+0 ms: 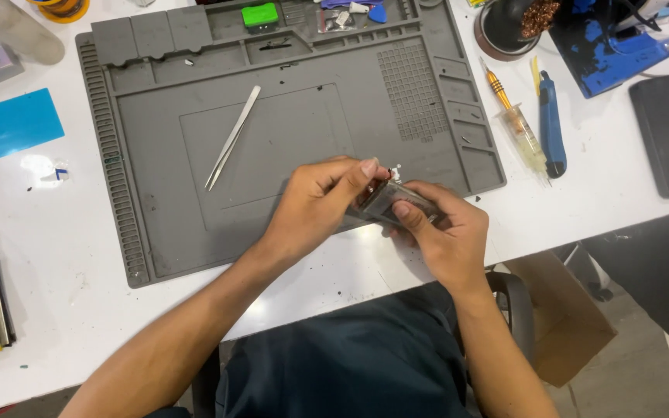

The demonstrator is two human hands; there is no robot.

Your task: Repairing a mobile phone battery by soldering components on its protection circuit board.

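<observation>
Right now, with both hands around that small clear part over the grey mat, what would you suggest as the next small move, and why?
Probably lower the small clear part onto the grey mat before working on it. Both the left hand and right hand are occupied holding it above the mat's front edge, so neither can fetch the tweezers lying there.

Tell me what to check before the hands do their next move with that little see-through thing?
1. Both hands hold the small clear plastic device: ok.
2. Left hand fingertips pinch its top end: ok.
3. Right hand supports it underneath: ok.
4. Device is over the grey silicone work mat: ok.
5. Silver metal tweezers lie on the mat, within reach: ok.
6. Any loose parts inside the device: cannot tell.
</observation>
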